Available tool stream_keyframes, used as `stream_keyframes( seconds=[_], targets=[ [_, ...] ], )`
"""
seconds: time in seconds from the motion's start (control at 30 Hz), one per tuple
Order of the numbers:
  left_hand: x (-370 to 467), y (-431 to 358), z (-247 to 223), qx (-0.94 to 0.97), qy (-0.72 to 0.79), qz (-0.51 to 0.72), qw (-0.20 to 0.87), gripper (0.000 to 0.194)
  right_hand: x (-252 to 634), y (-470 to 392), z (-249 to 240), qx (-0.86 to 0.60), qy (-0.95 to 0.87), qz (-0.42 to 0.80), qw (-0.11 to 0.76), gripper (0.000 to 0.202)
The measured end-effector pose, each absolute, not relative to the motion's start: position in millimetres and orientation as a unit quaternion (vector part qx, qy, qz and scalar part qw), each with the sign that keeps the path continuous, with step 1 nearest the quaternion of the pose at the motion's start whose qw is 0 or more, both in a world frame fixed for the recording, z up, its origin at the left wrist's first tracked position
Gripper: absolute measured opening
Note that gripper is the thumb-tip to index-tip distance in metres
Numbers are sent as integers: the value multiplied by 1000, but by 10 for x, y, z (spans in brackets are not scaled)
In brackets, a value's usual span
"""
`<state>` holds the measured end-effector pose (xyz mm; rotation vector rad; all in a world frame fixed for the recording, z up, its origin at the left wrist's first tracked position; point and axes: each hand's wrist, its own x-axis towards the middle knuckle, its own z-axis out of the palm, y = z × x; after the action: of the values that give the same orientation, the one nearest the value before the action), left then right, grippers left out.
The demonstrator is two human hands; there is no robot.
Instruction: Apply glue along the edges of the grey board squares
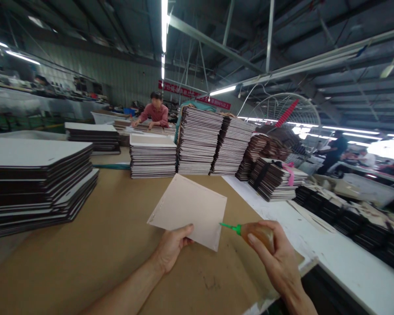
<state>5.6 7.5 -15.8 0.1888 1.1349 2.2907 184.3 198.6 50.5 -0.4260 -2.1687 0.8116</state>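
Note:
A pale beige panel [193, 210] is tilted above the brown board on the table. My left hand [174, 247] grips its lower edge, thumb on top and fingers underneath. In my right hand [279, 253] is a squeeze bottle [258, 234] with amber-brown contents and a green nozzle. My fingers are wrapped round it. The nozzle points left, and its tip is at the panel's right edge; whether it touches I cannot tell. Shiny marks run along parts of the panel's edges.
Brown board [118, 210] covers the work table. Stacked panels stand on the left [46, 183] and tall stacks [200, 140] at the back. A tied bundle [276, 179] is at right, near a fan [285, 113]. Across the table, a person in a red shirt [156, 114] works.

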Motion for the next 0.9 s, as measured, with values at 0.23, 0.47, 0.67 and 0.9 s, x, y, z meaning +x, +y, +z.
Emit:
stream_keyframes(
  seconds=[0.23, 0.47, 0.67, 0.9],
  targets=[
    [56, 73, -126, 59, 426, 857, 283, 33, 1865, 1947, 434, -138, -860, 323, 370, 35],
    [47, 72, -144, 61, 435, 857, 270, 33, 1950, 1903, 419, -146, -861, 341, 349, 34],
    [60, 80, -138, 50, 420, 863, 277, 33, 1918, 1948, 369, -106, -869, 316, 367, 32],
    [52, 86, -139, 47, 416, 865, 277, 33, 1985, 1887, 372, -84, -889, 304, 332, 28]
  ],
)
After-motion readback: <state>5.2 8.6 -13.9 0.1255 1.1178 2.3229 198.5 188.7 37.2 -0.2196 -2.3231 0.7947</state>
